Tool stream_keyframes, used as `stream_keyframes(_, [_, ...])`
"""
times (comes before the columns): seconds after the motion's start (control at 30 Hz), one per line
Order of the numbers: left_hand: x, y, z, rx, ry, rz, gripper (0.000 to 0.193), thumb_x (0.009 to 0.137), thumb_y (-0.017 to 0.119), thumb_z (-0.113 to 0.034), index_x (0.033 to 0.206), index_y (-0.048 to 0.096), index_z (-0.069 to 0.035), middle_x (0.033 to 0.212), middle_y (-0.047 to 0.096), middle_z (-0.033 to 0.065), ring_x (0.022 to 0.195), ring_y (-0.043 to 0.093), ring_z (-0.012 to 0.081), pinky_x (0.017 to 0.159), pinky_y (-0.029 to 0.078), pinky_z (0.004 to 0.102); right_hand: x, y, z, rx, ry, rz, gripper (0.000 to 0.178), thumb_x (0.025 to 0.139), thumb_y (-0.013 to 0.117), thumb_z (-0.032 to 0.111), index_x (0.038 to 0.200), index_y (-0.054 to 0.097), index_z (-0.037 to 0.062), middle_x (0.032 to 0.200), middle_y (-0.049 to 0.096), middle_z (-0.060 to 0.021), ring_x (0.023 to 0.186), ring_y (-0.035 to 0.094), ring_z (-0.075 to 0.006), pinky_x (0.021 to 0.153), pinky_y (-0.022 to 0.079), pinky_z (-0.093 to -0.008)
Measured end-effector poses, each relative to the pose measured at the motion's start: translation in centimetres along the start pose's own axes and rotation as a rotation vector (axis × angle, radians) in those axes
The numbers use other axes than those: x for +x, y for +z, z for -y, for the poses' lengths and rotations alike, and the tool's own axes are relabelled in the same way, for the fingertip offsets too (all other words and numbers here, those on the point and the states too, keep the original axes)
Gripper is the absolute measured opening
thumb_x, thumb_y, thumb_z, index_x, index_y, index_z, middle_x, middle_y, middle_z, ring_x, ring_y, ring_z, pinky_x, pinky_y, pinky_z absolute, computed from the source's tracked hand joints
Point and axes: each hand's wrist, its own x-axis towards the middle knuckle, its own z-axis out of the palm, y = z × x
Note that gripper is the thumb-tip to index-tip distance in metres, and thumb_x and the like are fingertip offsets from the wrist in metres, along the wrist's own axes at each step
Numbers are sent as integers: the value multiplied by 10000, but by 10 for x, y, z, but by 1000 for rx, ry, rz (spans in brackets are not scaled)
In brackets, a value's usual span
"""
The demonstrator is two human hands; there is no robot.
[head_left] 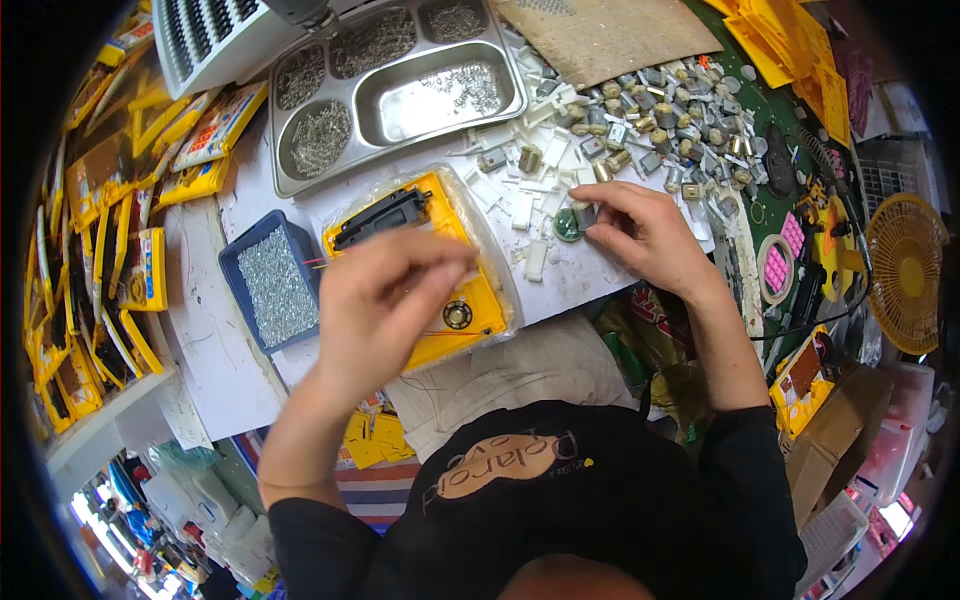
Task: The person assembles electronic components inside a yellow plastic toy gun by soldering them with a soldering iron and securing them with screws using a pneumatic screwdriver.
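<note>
I see the small grey motor (583,215) in the right hand's (655,232) grip, pinched between thumb and fingertips, just beside a small round green piece (567,226) at the near edge of the scattered white plastic parts (522,210). Over from it, I have the left hand (378,300) above the yellow casing (487,290); it is blurred, fingers curled toward the thumb, and I cannot tell whether its grip holds anything. The casing lies in clear wrapping on the tabletop (595,280), with a black module (385,217) on its upper part and a round black part (457,315) lower down. To its left I see a blue-grey bin (237,285) of tiny silvery pieces; beyond, a compartmented metal tray (400,112) of small metal parts, and at far right of that, heaped motors (690,125) below a cardboard sheet (615,40)
</note>
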Motion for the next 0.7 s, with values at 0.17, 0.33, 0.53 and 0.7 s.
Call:
stream_keyframes(0.17, [-55,19,23,-6,65,-129,157,826,714,53,965,748,-11,939,718,113,824,688,208,733,532,291,11,2,4,-262,-187,31,357,826,693,67,1181,660,79,925,669,-115,823,651,-290,771,531,-370])
stream_keyframes(0.33, [-73,40,32,-23,113,-209,143,859,668,111,982,682,39,985,684,113,928,651,177,828,513,282,21,-1,17,-538,-343,142,334,818,685,65,1150,656,81,980,685,-113,854,663,-296,783,539,-387])
stream_keyframes(0.53, [-77,57,38,-148,17,-229,295,896,689,70,1161,572,14,1040,664,86,945,652,136,868,528,271,-1,10,46,580,96,112,423,848,732,-5,1252,608,16,839,619,15,668,527,-18,592,408,-168])
stream_keyframes(0.7, [-72,61,44,-211,77,-320,331,829,765,46,1115,605,-1,934,694,97,832,710,178,754,574,286,-1,55,75,979,201,320,460,869,722,-46,1298,565,1,876,613,-3,739,534,-1,630,400,-140])
